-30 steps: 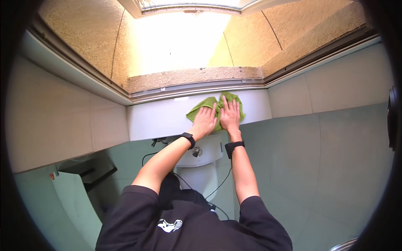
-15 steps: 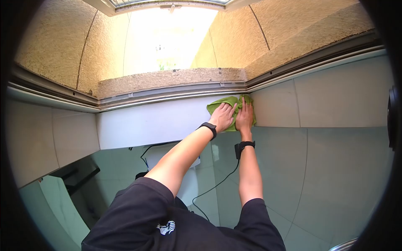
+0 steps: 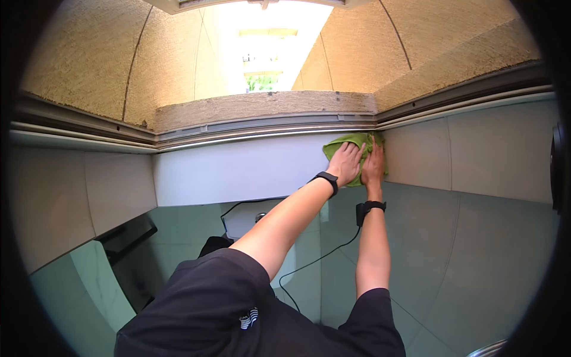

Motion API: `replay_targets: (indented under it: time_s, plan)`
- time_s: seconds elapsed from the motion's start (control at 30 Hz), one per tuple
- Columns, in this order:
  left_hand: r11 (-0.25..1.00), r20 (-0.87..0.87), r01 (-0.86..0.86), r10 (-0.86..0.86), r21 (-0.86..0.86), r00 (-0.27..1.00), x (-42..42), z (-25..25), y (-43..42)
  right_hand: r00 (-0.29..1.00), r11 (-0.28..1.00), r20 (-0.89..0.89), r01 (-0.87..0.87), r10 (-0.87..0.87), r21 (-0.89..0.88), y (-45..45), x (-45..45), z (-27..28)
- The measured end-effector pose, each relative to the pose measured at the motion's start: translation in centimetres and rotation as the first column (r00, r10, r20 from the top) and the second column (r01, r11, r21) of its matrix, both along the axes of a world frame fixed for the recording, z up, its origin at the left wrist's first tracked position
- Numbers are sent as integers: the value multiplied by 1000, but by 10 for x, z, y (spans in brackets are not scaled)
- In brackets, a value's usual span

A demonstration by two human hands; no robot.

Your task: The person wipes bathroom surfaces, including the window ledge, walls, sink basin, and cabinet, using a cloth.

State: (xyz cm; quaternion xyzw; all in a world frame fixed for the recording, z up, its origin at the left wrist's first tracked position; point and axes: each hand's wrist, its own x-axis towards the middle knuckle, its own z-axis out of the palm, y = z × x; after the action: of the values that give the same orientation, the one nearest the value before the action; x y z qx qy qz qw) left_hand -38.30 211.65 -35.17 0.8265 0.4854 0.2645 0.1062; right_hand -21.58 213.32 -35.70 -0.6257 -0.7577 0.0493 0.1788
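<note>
A green cloth [image 3: 342, 141] lies bunched at the right end of the white window sill [image 3: 238, 169], against the tiled side wall. My left hand [image 3: 347, 163] rests flat on the cloth with its fingers stretched out. Just to its right, my right hand [image 3: 373, 163] presses on the cloth's right part near the corner, fingers extended upward. Both wrists wear black bands, and a cable hangs from the right one.
Behind the sill runs the metal window track [image 3: 267, 125], with a rough stone ledge [image 3: 267, 107] beyond it. Below the sill is a white fixture [image 3: 241, 220], partly hidden by my left arm. A black shelf [image 3: 134, 241] is at lower left.
Both hands and the cloth have moved right along the sill, from right of its middle to the right corner. The view has shifted too, and my left arm now reaches across more.
</note>
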Motion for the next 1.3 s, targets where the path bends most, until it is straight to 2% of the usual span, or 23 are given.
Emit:
replay_targets:
  time_s: [0.07, 0.13, 0.2, 0.33, 0.37, 0.4, 0.43, 0.47, 0.57, 0.73, 0.8, 0.87, 0.93, 0.97, 1.0, 1.03, 1.07, 1.1, 1.13, 1.2, 1.3]
  plan:
    - [1000, 19, 2, -2, -4, 1000, 2, -2, 2, 1000, 1000, 4, 6, -6, 11, 3, 1, 1]
    - [992, 52, -60, 54, 108, 997, 8, -8, 9, 999, 1000, 30, 20, -19, -10, 8, 4, 4]
    - [1000, -2, -20, 20, -19, 1000, 3, -1, 0, 1000, 1000, 15, -10, 10, -6, 3, 3, -2]
    - [995, -18, -93, 94, 29, 995, 1, -9, -8, 997, 999, 81, 14, -11, -39, -2, 1, -7]
    - [995, -31, -89, 87, -37, 996, 0, -9, -15, 995, 999, 96, 9, -4, -53, -6, 1, -9]
    - [991, -44, -84, 80, -104, 996, -1, -9, -25, 986, 998, 160, 46, -37, -48, -15, -1, -13]
    - [992, -39, -125, 125, -7, 991, -9, -12, -37, 972, 996, 224, 82, -71, -40, -26, -8, -14]
    - [992, -30, -124, 123, -24, 992, -20, -16, -40, 953, 993, 286, 118, -104, -29, -33, -17, -14]
    - [987, 12, -136, 137, -80, 990, -64, -15, -57, 948, 998, 312, 61, -64, 19, -49, -58, -18]
    - [975, 114, -214, 219, -52, 969, -154, -15, -115, 953, 1000, 302, -19, 19, -1, -102, -149, -11]
    - [975, 106, -219, 223, -48, 969, -200, -10, -141, 954, 999, 297, -32, 36, -17, -127, -199, -7]
    - [968, 79, -251, 248, 28, 966, -253, -8, -169, 951, 997, 300, -61, 70, -40, -152, -256, 1]
    - [959, -28, -276, 275, -58, 961, -307, -3, -195, 943, 993, 309, -114, 122, -43, -176, -313, 0]
    - [947, -57, -301, 296, -112, 953, -332, -4, -210, 951, 986, 261, -159, 167, -53, -189, -340, 0]
    - [926, -97, -361, 352, -107, 931, -354, -7, -223, 950, 978, 233, -200, 208, -56, -199, -366, 2]
    - [871, -189, -440, 405, -216, 894, -372, -4, -237, 948, 969, 205, -244, 243, -22, -211, -388, 0]
    - [821, -196, -510, 473, -256, 859, -388, 4, -251, 944, 963, 191, -270, 269, -22, -219, -411, -2]
    - [768, -244, -614, 570, -182, 785, -401, 0, -263, 941, 953, 156, -302, 301, -16, -226, -429, -3]
    - [711, -221, -703, 689, 22, 690, -409, -23, -272, 938, 943, 150, -324, 311, 72, -233, -444, -6]
    - [665, -179, -743, 723, -81, 667, -412, -14, -288, 929, 920, 43, -371, 368, 127, -243, -456, -1]
    - [648, -195, -761, 750, 29, 632, -395, -25, -300, 869, 856, 45, -493, 493, 154, -247, -438, 4]
